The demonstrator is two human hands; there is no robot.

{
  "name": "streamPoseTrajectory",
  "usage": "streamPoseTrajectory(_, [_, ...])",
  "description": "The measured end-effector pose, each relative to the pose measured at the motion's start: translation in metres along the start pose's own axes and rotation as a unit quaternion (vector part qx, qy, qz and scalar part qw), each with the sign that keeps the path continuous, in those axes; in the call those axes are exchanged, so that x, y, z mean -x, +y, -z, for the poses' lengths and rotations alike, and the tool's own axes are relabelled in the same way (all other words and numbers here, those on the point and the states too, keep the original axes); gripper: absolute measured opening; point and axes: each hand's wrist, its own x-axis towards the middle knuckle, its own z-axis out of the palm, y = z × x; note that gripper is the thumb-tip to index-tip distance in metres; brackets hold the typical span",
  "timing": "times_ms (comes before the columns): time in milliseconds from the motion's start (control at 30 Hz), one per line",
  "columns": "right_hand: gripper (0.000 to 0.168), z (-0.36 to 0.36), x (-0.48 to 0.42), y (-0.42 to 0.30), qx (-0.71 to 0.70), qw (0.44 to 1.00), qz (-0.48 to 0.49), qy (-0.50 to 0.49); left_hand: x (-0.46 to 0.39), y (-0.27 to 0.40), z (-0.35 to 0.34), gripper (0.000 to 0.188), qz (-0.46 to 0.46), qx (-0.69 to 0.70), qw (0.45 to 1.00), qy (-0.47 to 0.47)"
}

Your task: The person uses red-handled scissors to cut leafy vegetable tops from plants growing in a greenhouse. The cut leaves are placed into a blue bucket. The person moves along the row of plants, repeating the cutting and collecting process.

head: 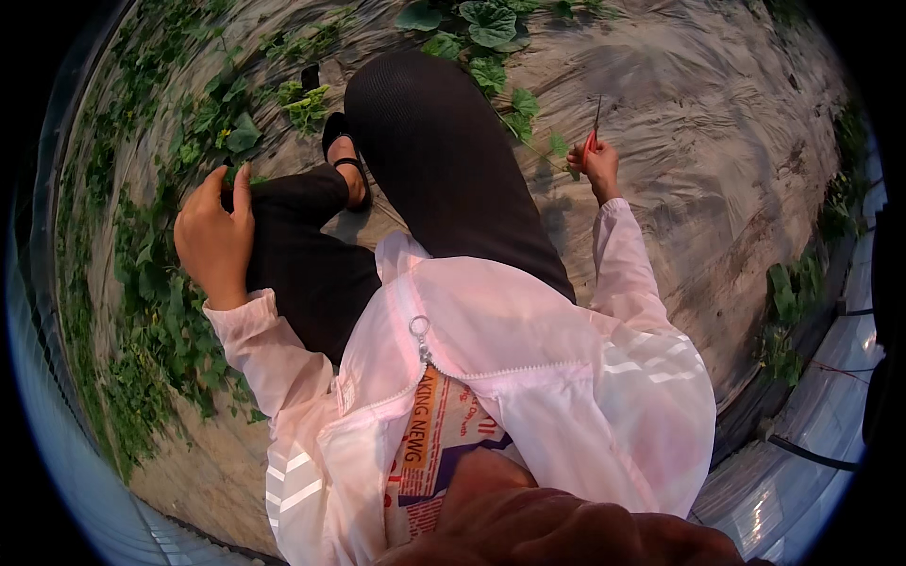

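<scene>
My right hand [597,164] is closed around the red handles of scissors [591,141], whose thin blades point away from me over the plastic film. A leafy vine [525,113] trails past my raised knee, and its leafy end reaches beside the scissors and my right fingers. My left hand [219,226] is raised at the left, by my other knee, with thumb and fingers apart and nothing seen between them. Leaves lie behind and beyond its fingertips.
Creased plastic film [679,141] covers the ground. Dense vines with yellow flowers [156,297] grow at the left, and more plants [786,318] line the right edge. Large leaves [488,25] lie beyond my knee. A clear plastic sheet wall [814,424] with dark bars stands at the lower right.
</scene>
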Motion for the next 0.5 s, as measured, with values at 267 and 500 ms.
streamPoseTrajectory(267, [0.025,-0.029,0.015,-0.139,-0.052,0.971,0.077,-0.222,-0.012,0.008,-0.002,0.038,-0.059,-0.033,0.998,-0.001])
streamPoseTrajectory(500, [0.025,-0.081,0.023,-0.266,0.043,0.930,0.221,-0.290,-0.019,0.017,-0.004,0.040,-0.124,0.017,0.992,0.035])
